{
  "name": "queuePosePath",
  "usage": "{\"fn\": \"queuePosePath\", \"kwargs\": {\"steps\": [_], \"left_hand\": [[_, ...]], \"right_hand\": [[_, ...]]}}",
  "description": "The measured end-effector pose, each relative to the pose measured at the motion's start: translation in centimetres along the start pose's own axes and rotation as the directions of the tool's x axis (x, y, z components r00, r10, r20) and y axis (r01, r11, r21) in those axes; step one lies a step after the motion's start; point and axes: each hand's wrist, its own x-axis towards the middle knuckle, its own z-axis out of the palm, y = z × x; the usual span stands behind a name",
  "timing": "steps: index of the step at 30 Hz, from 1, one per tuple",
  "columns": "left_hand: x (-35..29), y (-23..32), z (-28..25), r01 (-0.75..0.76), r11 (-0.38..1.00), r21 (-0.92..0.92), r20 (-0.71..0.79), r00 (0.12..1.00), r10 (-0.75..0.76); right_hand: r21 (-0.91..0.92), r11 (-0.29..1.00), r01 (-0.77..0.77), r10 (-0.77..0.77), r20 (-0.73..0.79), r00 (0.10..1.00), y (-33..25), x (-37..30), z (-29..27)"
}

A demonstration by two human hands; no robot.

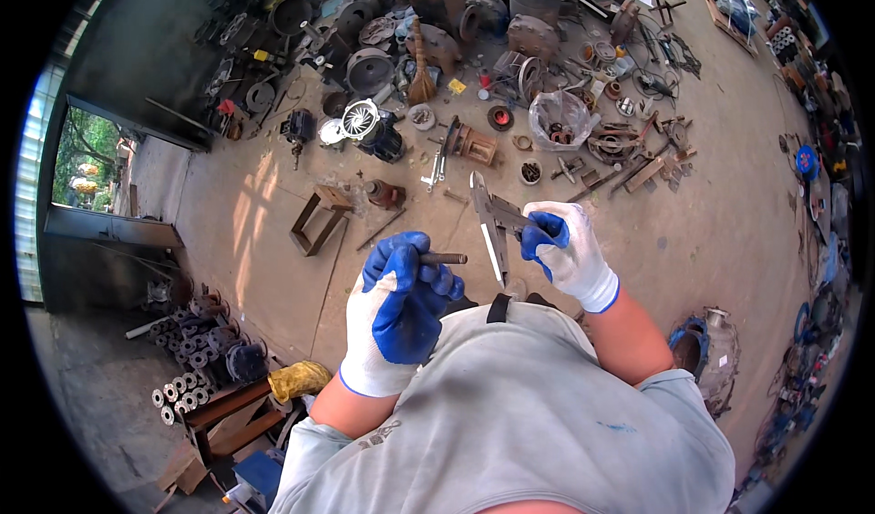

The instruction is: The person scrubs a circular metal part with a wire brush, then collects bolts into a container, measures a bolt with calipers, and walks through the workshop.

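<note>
Standing on concrete floor (729, 231), scattered metal parts (510, 67), grips closed on bolt (444, 259), caliper (489, 218)

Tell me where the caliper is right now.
In the head view, the caliper is just right of centre, held in the gloved right hand, beside the short rusty rod that the left hand grips.

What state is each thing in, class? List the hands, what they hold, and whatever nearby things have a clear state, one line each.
Left hand: gloved, closed around the rod.
Rod: held level, tip sticking out toward the caliper.
Right hand: gloved, gripping the caliper.
Caliper: held off the floor, apart from the rod.
Stool: tipped on its side on the floor.
Plastic bag: open, holding metal parts.
</note>
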Motion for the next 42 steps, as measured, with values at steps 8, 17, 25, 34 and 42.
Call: {"fn": "queuePosePath", "kwargs": {"steps": [8,17,25,34,42], "left_hand": [[-2.4,1.3,0.1,-0.099,0.995,0.002,-0.005,0.995,0.099],[-3.3,2.7,-0.7,-0.201,0.97,0.136,0.039,0.979,0.198],[-4.0,3.2,-0.7,-0.17,0.974,0.147,0.014,0.985,0.17],[-4.7,1.4,-0.5,-0.098,0.992,0.076,0.036,0.995,0.095],[-5.8,-0.6,1.0,-0.106,0.978,0.18,0.122,0.989,0.084]], "right_hand": [[0.589,0.781,-0.206,0.293,-0.056,0.954,-2.5,-0.8,3.3],[0.496,0.848,-0.188,0.207,0.017,0.978,-2.8,-0.9,4.5],[0.319,0.881,-0.35,0.225,0.37,0.901,-7.9,3.4,2.6],[0.104,0.995,-0.002,-0.016,0.172,0.985,-10.1,2.1,1.0],[-0.131,0.984,0.12,-0.118,0.029,0.993,-11.9,0.6,-2.9]]}}
